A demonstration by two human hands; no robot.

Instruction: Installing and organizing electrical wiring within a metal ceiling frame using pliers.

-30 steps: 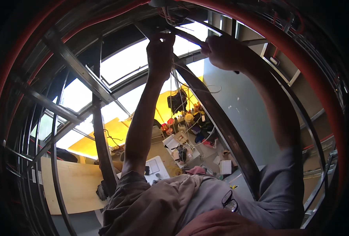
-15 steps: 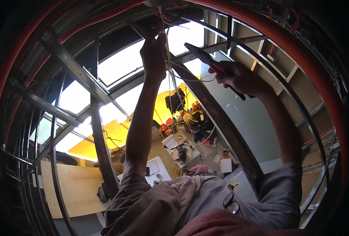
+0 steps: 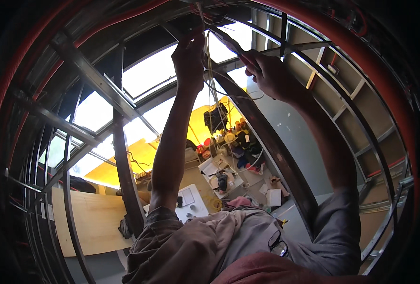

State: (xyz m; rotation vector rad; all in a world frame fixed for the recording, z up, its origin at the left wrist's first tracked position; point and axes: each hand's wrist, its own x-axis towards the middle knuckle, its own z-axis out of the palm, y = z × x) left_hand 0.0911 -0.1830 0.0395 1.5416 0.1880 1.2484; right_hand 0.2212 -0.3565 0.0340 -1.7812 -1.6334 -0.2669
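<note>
Thin pale wires [image 3: 209,71] hang down from the dark metal framing [image 3: 91,78] overhead, near the top middle of the head view, and run on down between the two raised forearms. The left hand [image 3: 188,59] is lifted high, its fingers pinched around the wires just under a dark crossbar; the grip looks closed on them, though the bright window behind leaves the fingertips in silhouette. The right hand [image 3: 271,75] is raised just beside it, to the right, clenched around the handle of a long slim hand tool [image 3: 229,40]. The tool slants up and left from the fist, its tip close to the wires near the left hand; whether it touches them I cannot tell.

A broad dark curved beam [image 3: 276,156] sweeps down from under the right hand toward the lower right. A red pipe [image 3: 361,52] arcs along the upper right rim. Far below, between the arms, lies a floor area cluttered with small tools and boxes [image 3: 229,161] on and beside a yellow sheet [image 3: 200,123]. A plywood panel [image 3: 94,222] lies at the lower left. Folded glasses [image 3: 277,242] hang at the shirt front, at the lower edge.
</note>
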